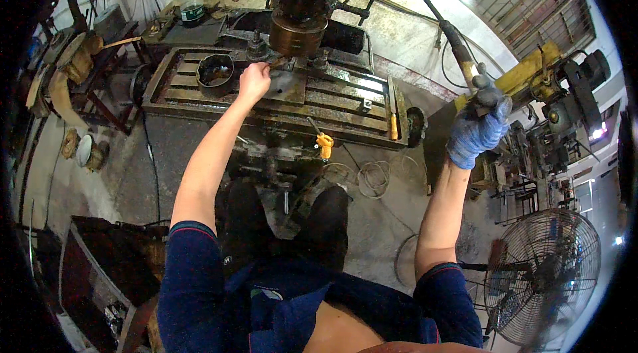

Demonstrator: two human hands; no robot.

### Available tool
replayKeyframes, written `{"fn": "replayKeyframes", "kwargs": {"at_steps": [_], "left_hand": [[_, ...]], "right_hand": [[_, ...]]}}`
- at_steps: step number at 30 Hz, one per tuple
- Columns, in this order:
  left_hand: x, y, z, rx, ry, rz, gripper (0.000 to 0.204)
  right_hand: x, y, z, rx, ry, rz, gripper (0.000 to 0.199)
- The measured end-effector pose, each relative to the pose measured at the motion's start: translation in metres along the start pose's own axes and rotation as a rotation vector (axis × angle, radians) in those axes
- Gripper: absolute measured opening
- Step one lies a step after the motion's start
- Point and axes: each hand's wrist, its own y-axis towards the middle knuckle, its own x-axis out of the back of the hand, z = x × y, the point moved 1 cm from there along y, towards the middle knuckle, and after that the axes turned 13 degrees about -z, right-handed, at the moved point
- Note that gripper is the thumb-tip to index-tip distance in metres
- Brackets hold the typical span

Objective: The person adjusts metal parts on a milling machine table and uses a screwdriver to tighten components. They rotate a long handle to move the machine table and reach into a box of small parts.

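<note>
- Gloved, my right hand (pixel 477 128) clamps the lever handle (pixel 458 47) at its lower end.
- Bare, my left hand (pixel 254 81) presses closed on the workpiece (pixel 287 81) under the spindle (pixel 298 31).
- Beside it, 1 round dark tin (pixel 215 74) holds dark liquid.

Dim, yellowish workshop light overall. Blown-out glare at the top right beside the barred window (pixel 531 1), smaller flare at the right rim. Deep shadow under the machine table (pixel 279 104). Strong fisheye bending and black vignette around the rim; slightly soft throughout.
</note>
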Motion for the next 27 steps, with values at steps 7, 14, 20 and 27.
{"fn": "replayKeyframes", "kwargs": {"at_steps": [7,14,20,27], "left_hand": [[0.013,-0.007,0.001,0.029,-0.037,0.072,0.025],[0.029,-0.023,-0.020,0.080,-0.207,0.222,0.025],[0.027,-0.028,-0.013,0.019,-0.205,0.226,0.027],[0.028,-0.030,-0.012,-0.031,-0.127,0.178,0.024]], "right_hand": [[0.000,-0.010,-0.002,0.003,-0.005,0.045,0.038],[0.004,-0.021,-0.008,0.003,-0.057,-0.042,0.039],[0.014,-0.027,-0.017,-0.003,-0.016,0.010,0.035],[0.021,-0.033,-0.022,-0.034,-0.013,0.021,0.034]]}}
